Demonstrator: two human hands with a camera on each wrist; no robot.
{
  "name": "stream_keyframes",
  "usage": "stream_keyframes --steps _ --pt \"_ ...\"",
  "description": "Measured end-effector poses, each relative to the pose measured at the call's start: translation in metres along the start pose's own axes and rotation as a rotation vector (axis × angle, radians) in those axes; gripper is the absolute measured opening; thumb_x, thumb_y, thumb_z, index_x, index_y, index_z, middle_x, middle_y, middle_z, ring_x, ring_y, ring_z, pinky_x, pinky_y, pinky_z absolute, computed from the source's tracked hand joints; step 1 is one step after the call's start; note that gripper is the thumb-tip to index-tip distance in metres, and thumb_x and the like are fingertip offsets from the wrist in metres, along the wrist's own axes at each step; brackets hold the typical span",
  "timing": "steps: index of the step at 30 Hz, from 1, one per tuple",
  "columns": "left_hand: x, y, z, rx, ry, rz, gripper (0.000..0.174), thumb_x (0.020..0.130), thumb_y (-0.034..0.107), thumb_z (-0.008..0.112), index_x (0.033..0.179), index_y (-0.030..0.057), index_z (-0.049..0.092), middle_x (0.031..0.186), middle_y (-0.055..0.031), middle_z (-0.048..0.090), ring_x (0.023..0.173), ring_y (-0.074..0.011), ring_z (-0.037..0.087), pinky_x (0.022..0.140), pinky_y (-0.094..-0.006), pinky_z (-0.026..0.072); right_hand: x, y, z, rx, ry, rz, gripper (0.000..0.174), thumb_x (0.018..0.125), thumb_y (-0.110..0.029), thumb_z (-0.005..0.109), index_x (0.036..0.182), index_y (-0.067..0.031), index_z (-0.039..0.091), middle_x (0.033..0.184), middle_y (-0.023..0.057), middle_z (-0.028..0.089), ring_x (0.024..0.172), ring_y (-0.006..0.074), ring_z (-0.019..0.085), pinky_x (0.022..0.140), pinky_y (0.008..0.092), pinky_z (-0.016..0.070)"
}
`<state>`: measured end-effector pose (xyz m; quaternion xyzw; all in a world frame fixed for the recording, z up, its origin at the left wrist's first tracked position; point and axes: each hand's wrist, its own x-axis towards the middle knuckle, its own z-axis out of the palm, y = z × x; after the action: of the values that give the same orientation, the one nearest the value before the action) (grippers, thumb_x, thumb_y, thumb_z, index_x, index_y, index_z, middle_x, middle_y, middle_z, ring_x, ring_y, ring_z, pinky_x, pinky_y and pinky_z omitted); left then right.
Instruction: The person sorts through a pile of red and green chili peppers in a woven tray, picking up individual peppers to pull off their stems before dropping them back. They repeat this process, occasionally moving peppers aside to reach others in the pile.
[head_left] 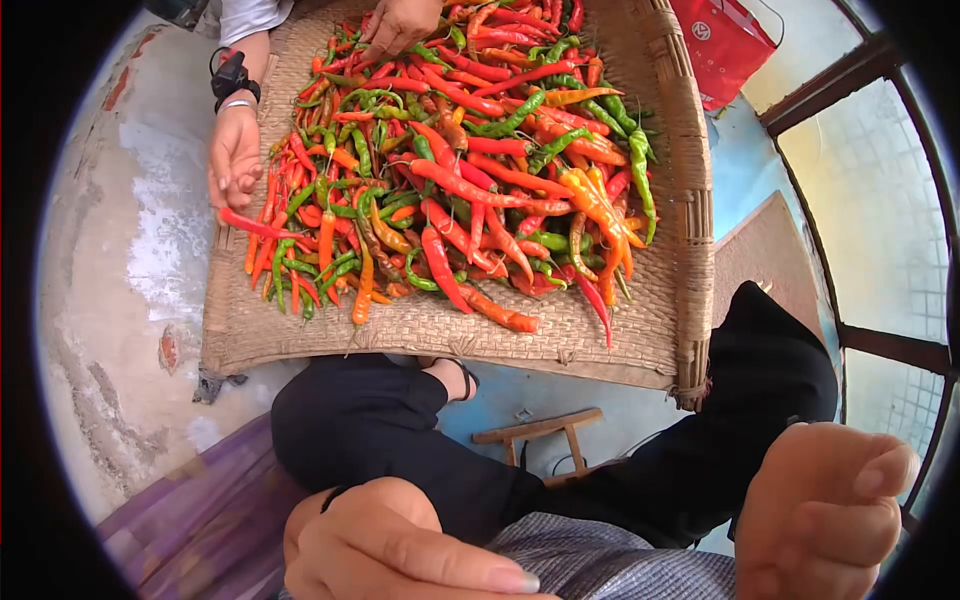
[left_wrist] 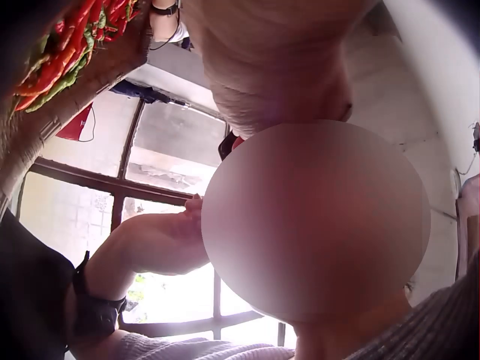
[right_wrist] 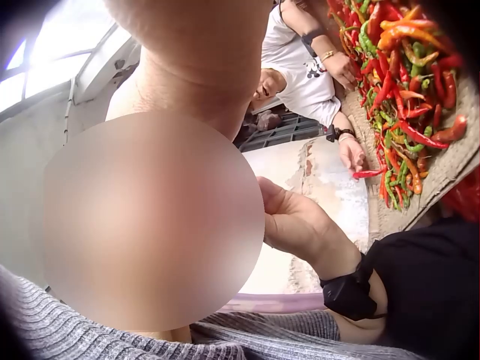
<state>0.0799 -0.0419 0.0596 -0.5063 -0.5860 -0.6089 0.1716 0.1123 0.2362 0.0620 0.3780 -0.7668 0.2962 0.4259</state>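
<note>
Both of my hands are raised close to my body, in front of my chest and head. Low in the head view, my left hand [head_left: 370,540] reaches rightward with one finger straight and nothing seen in it. At the lower right, my right hand [head_left: 825,510] has loosely bent fingers, with nothing visible between them. Beyond my knees lies a wide heap of red, green and orange chili peppers [head_left: 450,180] on a woven tray [head_left: 430,335]. Neither hand touches the chilies.
Across the tray, another person's hand [head_left: 235,155] is by a red chili [head_left: 262,226] at the edge, and their other hand [head_left: 400,25] is over the heap. A wooden stool [head_left: 540,428] stands below. A red bag [head_left: 722,45] is near the windows.
</note>
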Motion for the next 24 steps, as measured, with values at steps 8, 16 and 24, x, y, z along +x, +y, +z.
stream_keyframes --steps 8,16,24 --pt "0.009 0.022 0.027 0.128 0.225 -0.201 0.012 0.082 0.009 0.064 0.089 0.0097 0.055 0.079 -0.0002 0.061 0.07 -0.0159 0.064 0.062 -0.0275 0.0502 -0.002 0.001 0.008 0.001 0.155 -0.023 0.015 0.081 -0.018 0.051 0.072 -0.0221 0.061 0.068 -0.0132 0.056 0.067 0.002 0.053 0.08 0.0286 0.0337" --pt "0.018 0.014 -0.002 -0.009 -0.044 -0.166 0.011 0.083 0.009 0.063 0.09 0.0094 0.055 0.081 -0.0009 0.061 0.07 -0.0162 0.064 0.064 -0.0281 0.0509 0.003 -0.001 0.011 -0.038 0.079 -0.012 0.012 0.083 -0.025 0.052 0.072 -0.029 0.056 0.075 -0.0165 0.052 0.073 -0.0001 0.049 0.087 0.0326 0.032" --pt "0.015 0.014 -0.006 -0.006 -0.051 -0.164 0.013 0.083 0.01 0.064 0.093 0.0094 0.055 0.083 -0.0007 0.059 0.07 -0.0161 0.063 0.064 -0.0282 0.0505 0.043 0.044 0.056 0.648 0.152 -0.609 0.021 0.089 -0.025 0.044 0.072 -0.0152 0.05 0.063 -0.0039 0.044 0.056 0.0107 0.049 0.074 0.0446 0.0367"
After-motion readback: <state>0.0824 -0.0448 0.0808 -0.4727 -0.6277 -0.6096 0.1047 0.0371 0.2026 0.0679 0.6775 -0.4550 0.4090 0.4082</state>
